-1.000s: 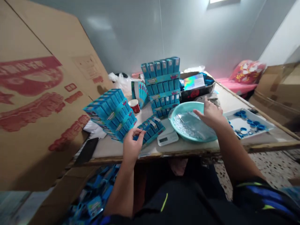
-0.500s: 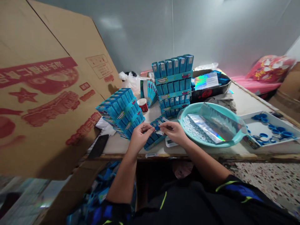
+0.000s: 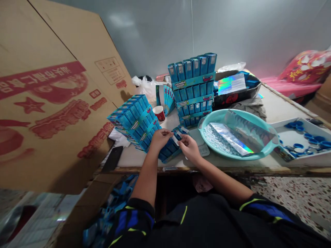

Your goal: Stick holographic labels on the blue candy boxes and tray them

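Observation:
My left hand [image 3: 161, 138] is closed in a pinch at one end of a small white flap [image 3: 175, 140], which seems to belong to a small blue candy box. On its other side, the fingers of my right hand [image 3: 188, 146] are closed on it too; much of the box is hidden by my fingers. Right beneath them a display tray [image 3: 169, 156] of similar blue candy boxes lies at the table's front. A tall stack of filled trays [image 3: 192, 89] rises behind my hands, and a second, leaning stack [image 3: 136, 122] stands to the left.
A turquoise basin [image 3: 261, 151] holds pale blue candies and a silvery pouch. Beside it a white tray [image 3: 310, 156] contains blue round pieces. A scale [image 3: 203, 151], paper cup [image 3: 159, 113] and dark phone [image 3: 112, 159] rest on the table. A large cardboard sheet [image 3: 57, 137] blocks the left.
The view has shifted slightly. My fingers have drawn nearer the tray, and a white flap now shows between them where a blue piece showed before. My right hand has turned more upright.

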The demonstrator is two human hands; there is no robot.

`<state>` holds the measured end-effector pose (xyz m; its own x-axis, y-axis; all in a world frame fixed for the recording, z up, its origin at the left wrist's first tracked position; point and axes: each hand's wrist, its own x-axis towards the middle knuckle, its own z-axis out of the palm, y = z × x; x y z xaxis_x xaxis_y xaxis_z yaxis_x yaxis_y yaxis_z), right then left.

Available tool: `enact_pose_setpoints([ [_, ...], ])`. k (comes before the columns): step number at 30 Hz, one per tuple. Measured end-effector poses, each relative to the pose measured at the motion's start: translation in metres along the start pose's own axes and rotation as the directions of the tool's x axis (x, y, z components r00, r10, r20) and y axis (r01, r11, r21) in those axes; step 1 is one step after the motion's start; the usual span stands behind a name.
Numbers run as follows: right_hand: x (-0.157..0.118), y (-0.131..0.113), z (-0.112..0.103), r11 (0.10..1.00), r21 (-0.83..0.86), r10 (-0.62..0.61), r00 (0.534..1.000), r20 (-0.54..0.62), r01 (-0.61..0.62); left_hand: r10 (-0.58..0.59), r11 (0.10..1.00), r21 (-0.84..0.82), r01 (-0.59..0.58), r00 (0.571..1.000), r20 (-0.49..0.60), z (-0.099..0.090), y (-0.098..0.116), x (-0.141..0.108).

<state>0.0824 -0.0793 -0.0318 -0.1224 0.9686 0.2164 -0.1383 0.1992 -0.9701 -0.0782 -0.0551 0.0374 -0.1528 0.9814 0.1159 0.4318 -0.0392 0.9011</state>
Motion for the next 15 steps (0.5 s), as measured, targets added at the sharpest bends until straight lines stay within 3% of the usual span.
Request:
enact_pose_setpoints([
  [6, 0.000, -0.001, -0.001, 1.000, 0.011, -0.004, 1.000, 0.029, 0.004, -0.005, 1.000, -0.001, 0.005, 1.000, 0.011, 0.000, -0.008, 0.001],
  [10, 0.001, 0.007, -0.002, 0.997, -0.035, -0.067, 0.996, 0.057, 0.069, -0.037, 0.999, -0.034, 0.037, 0.999, 0.012, 0.001, -0.009, 0.001],
  [15, 0.003, 0.020, 0.004, 0.980, -0.070, -0.187, 0.981, -0.042, 0.184, -0.051, 0.999, -0.004, 0.051, 0.999, -0.002, 0.002, -0.008, 0.000],
])
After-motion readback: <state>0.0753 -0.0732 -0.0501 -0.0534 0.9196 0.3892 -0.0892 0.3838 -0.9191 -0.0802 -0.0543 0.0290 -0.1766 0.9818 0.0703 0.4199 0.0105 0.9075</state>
